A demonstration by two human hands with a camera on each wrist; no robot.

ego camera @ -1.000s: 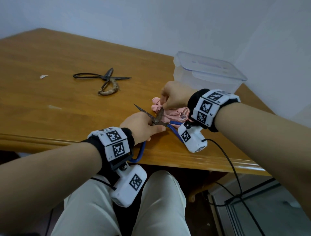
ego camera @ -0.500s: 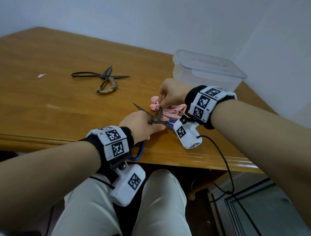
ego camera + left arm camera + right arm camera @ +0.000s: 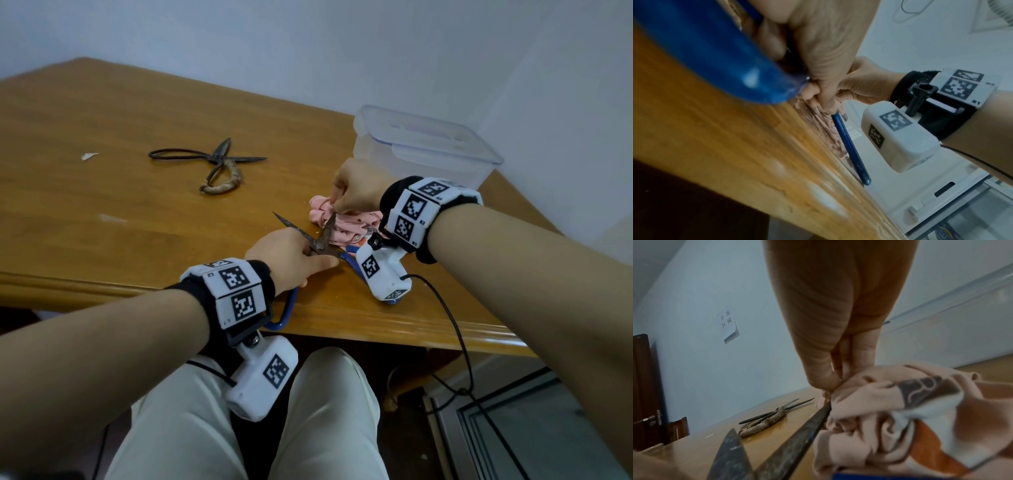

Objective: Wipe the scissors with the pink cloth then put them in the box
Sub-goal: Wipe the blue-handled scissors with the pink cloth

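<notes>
In the head view we see the left hand (image 3: 291, 255) at the middle of the frame, its fingers curled around the blue-handled scissors (image 3: 320, 241) just behind the pivot, holding them low over the tabletop (image 3: 102, 205). The rusty blades are spread apart in a V: one points toward the upper left of the frame, the other rises toward the right hand (image 3: 359, 188). One blue handle loop hangs past the near edge of the tabletop below the left wrist; the other runs under the right wrist camera.

The right hand sits just above and right of the pivot, thumb and fingers pinching the pink cloth (image 3: 346, 222) around the tip end of the raised blade. The right wrist view shows that pinch closely: the thumb and fingertips (image 3: 824, 379) press a fold of the cloth onto the dark blade (image 3: 797, 434), and the rest of the cloth bunches at the right of that frame. From the left wrist view we make out the blue handle (image 3: 849, 146) lying beside the crumpled cloth on the wood.

The clear plastic box (image 3: 424, 150) stands at the upper right of the head view, behind the right hand, with its lid on. A second pair of scissors (image 3: 212, 164), dark metal with one wrapped handle, lies open in the upper left of the frame, well apart from both hands, and a small white scrap (image 3: 89, 156) lies farther left.
</notes>
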